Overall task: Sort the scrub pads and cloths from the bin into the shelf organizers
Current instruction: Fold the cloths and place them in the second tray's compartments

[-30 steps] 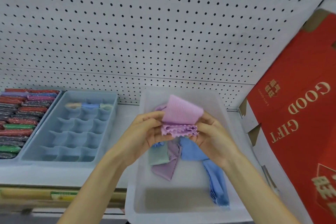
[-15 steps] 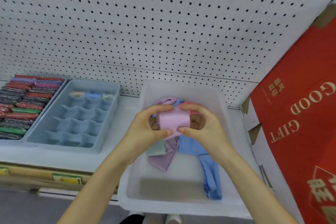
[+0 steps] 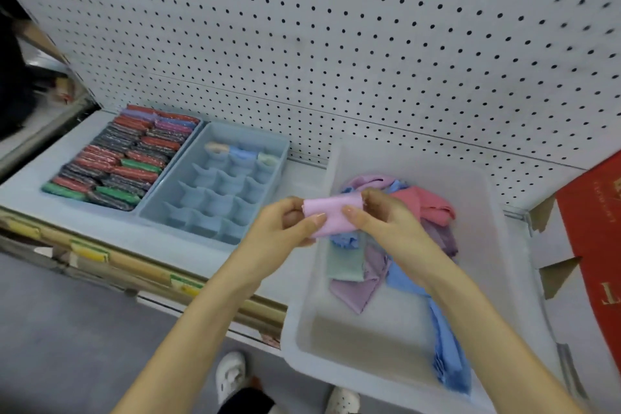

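Note:
A folded pink cloth [image 3: 334, 214] is held between both hands above the left rim of the translucent white bin [image 3: 484, 198]. My left hand [image 3: 285, 227] pinches its left end and my right hand [image 3: 383, 222] pinches its right end. Inside the bin lie several loose cloths: a coral one [image 3: 426, 207], a purple one [image 3: 359, 286], a pale green one [image 3: 346, 262] and a long blue one [image 3: 447, 356]. Left of the bin stands a blue divided organizer [image 3: 188, 222] with three rolled cloths in its back row. Further left, a tray of scrub pads [image 3: 121, 161] is packed full.
A white pegboard [image 3: 336, 44] backs the shelf. A red cardboard box [image 3: 594, 245] stands at the right edge. The shelf's front edge carries price tags [image 3: 89, 250]. Below are a grey floor and my white shoes [image 3: 230, 375].
The pink cloth has been folded down into a smaller roll. Both hands have carried it left toward the bin's left rim, and the view has swung left and down.

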Tool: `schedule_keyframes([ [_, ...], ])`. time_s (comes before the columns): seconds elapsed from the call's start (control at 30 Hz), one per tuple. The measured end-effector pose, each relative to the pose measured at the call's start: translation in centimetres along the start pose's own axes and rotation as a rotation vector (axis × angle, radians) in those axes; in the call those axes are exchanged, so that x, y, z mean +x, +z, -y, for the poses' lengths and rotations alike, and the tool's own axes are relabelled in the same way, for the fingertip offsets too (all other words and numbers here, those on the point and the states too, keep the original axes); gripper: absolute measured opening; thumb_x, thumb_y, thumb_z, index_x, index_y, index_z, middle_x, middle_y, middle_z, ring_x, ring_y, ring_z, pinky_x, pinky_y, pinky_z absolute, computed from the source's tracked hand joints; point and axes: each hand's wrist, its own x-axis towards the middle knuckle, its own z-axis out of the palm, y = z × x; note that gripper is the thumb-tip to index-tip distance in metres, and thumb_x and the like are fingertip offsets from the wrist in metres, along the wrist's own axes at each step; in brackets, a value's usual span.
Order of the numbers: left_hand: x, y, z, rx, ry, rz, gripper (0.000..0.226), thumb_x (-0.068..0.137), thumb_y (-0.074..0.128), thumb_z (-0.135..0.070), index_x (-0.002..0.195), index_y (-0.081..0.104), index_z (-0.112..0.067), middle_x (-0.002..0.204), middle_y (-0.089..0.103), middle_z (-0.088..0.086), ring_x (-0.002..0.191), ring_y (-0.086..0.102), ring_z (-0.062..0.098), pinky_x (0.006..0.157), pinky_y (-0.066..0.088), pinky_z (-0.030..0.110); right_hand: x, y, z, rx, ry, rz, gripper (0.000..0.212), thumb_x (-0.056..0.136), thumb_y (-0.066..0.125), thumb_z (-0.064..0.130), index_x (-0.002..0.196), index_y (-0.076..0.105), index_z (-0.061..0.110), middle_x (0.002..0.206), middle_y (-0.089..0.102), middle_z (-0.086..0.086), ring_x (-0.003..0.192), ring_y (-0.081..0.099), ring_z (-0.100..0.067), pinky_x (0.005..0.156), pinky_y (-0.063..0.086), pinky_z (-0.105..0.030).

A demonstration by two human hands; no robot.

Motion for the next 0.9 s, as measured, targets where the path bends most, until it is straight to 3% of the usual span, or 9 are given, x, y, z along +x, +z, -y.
schedule_keyframes([
  [0.07, 0.3, -2.1, 0.3, -0.052, -0.020, 0.005, 0.025, 0.088, 0.063, -0.006, 0.110, 0.058, 0.004, 0.105, 0.067, 0.024, 0.086, 0.067, 0.022, 0.076, 0.058, 0.031, 1.3, 1.7, 0.6, -0.050, -0.008, 0.032, 0.028, 0.079, 0.074, 0.020, 0.103, 0.062, 0.023, 0.104, 0.066, -0.002, 0.096, 0.061, -0.009, 0.088, 0.050, -0.033],
  [0.13, 0.9, -4.8, 0.9, -0.022, 0.009, 0.000, 0.018, 0.085, 0.065, -0.001, 0.102, 0.059, 0.002, 0.092, 0.064, 0.022, 0.075, 0.066, 0.015, 0.069, 0.059, 0.030, 3.1, 3.5, 1.4, -0.113, -0.024, 0.112, 0.039, 0.078, 0.073, 0.007, 0.105, 0.061, 0.033, 0.109, 0.066, 0.007, 0.101, 0.062, -0.004, 0.089, 0.052, -0.026],
  [0.33, 4.1, -17.3, 3.2, 0.085, 0.049, 0.066, 0.003, 0.081, 0.070, -0.003, 0.085, 0.070, -0.004, 0.069, 0.068, 0.000, 0.068, 0.063, 0.011, 0.065, 0.054, 0.023, 10.2, 13.4, 3.7, -0.232, 0.047, 0.332, 0.025, 0.079, 0.073, 0.008, 0.088, 0.065, 0.030, 0.077, 0.068, 0.016, 0.073, 0.060, 0.002, 0.072, 0.049, -0.021],
  [0.43, 6.1, -24.1, 4.6, 0.083, 0.046, 0.027, 0.006, 0.083, 0.068, -0.011, 0.083, 0.072, -0.015, 0.074, 0.073, -0.004, 0.071, 0.065, 0.005, 0.070, 0.052, 0.020, 14.6, 18.8, 4.0, -0.357, 0.037, 0.410, 0.013, 0.084, 0.069, 0.015, 0.086, 0.063, 0.026, 0.068, 0.057, 0.015, 0.063, 0.049, 0.002, 0.062, 0.037, -0.015],
  [0.5, 7.6, -28.1, 5.9, 0.129, 0.072, -0.046, 0.014, 0.086, 0.061, -0.026, 0.092, 0.071, -0.018, 0.086, 0.074, -0.007, 0.081, 0.066, 0.001, 0.075, 0.050, 0.014, 18.0, 21.2, 3.5, -0.392, 0.014, 0.318, 0.013, 0.086, 0.066, 0.012, 0.082, 0.060, 0.022, 0.069, 0.054, 0.011, 0.063, 0.048, -0.003, 0.062, 0.036, -0.019],
  [0.57, 9.1, -31.3, 7.4, 0.325, 0.092, -0.125, 0.019, 0.091, 0.054, -0.034, 0.104, 0.065, -0.025, 0.098, 0.069, -0.015, 0.089, 0.062, -0.005, 0.079, 0.047, 0.013, 21.5, 22.7, 2.0, -0.379, 0.030, 0.103, 0.004, 0.087, 0.064, 0.009, 0.089, 0.062, 0.011, 0.078, 0.060, -0.005, 0.070, 0.053, -0.017, 0.067, 0.041, -0.033],
  [0.67, 11.1, -33.2, 9.7, 0.622, 0.220, -0.097, 0.036, 0.096, 0.042, -0.043, 0.124, 0.056, -0.026, 0.119, 0.055, -0.019, 0.108, 0.051, -0.001, 0.094, 0.041, 0.023, 25.6, 24.1, -1.0, -0.459, 0.107, -0.203, 0.014, 0.086, 0.063, 0.011, 0.099, 0.060, 0.005, 0.087, 0.064, -0.007, 0.080, 0.059, -0.028, 0.075, 0.046, -0.042],
  [0.77, 12.8, -33.3, 12.0, 0.800, 0.350, 0.033, 0.056, 0.099, 0.020, -0.053, 0.131, 0.053, -0.021, 0.133, 0.048, -0.013, 0.127, 0.039, 0.006, 0.109, 0.027, 0.029, 28.0, 25.8, -3.2, -0.574, 0.137, -0.269, 0.018, 0.086, 0.062, 0.013, 0.105, 0.061, 0.012, 0.094, 0.067, -0.004, 0.082, 0.058, -0.022, 0.075, 0.046, -0.037],
  [0.9, 13.4, -33.3, 13.7, 1.037, 0.409, 0.044, 0.054, 0.103, 0.015, -0.040, 0.130, 0.056, -0.019, 0.141, 0.049, 0.000, 0.133, 0.036, 0.017, 0.111, 0.017, 0.031, 29.3, 26.8, -4.5, -0.873, 0.136, -0.233, 0.021, 0.091, 0.056, 0.024, 0.110, 0.062, 0.017, 0.101, 0.069, -0.009, 0.092, 0.063, -0.032, 0.071, 0.043, -0.035],
])
